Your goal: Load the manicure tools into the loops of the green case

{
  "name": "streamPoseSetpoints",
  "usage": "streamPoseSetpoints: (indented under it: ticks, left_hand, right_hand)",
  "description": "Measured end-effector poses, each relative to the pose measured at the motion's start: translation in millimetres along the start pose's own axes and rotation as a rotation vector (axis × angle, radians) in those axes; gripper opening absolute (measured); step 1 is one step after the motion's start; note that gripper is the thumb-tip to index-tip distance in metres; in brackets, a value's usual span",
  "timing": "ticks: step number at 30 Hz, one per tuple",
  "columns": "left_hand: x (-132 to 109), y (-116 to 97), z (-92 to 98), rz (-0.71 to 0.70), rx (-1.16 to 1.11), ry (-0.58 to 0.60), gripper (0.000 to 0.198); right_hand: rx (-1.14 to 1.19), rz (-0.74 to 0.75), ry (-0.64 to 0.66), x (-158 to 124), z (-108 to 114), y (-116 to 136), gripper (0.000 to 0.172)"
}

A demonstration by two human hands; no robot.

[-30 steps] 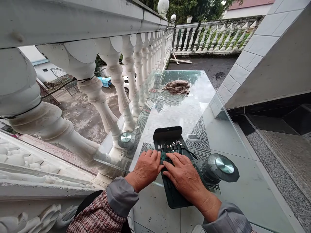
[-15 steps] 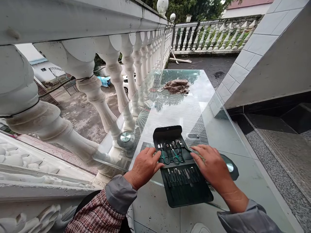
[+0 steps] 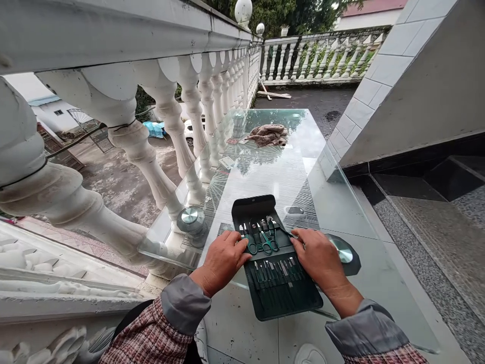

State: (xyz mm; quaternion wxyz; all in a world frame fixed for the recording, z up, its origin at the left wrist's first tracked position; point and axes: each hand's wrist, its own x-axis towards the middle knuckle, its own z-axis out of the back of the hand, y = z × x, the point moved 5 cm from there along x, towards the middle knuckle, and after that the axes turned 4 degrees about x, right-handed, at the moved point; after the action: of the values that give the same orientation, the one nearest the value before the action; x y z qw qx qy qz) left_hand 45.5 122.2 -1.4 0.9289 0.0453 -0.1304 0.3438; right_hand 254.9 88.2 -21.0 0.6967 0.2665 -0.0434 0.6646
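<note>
A black grooming-tool case [image 3: 275,298] lies unfolded on the glass table [image 3: 276,172]. Green-handled scissors [image 3: 257,240] and other small tools sit in its upper half, with a row of several slim metal tools [image 3: 278,270] in its lower half. My left hand [image 3: 223,260] rests on the case's left edge, fingertips by the scissors. My right hand [image 3: 320,258] lies flat on the case's right edge, fingers pointing at the tools. Neither hand holds a tool.
A white stone balustrade [image 3: 159,116] runs close along the table's left side. Round metal table fittings [image 3: 189,217] sit near the front corners. A crumpled brown cloth [image 3: 267,135] lies at the far end. A tiled wall [image 3: 397,76] rises on the right.
My right hand slid off the middle of the case to its right edge, uncovering the lower row of tools. The left hand stayed on the left edge. The view shifted slightly.
</note>
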Motion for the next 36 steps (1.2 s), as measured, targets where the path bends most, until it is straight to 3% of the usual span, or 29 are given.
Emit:
streamPoseSetpoints:
  ticks: [5,10,23,36]
  left_hand:
    - [2,-12,5.9,-0.091,0.003,-0.061,0.017]
    - [4,-25,-0.5,-0.204,0.047,-0.082,0.018]
    - [7,-29,-16.1,-0.241,0.072,-0.042,0.014]
    - [5,-33,-8.9,-0.214,0.072,-0.072,0.021]
  right_hand:
    - [0.070,0.096,-0.074,-1,10,18,0.019]
    - [0.153,0.265,0.058,-4,9,49,0.011]
    - [0.015,0.208,0.069,-2,1,57,0.013]
    - [0.071,0.172,0.093,-4,0,54,0.015]
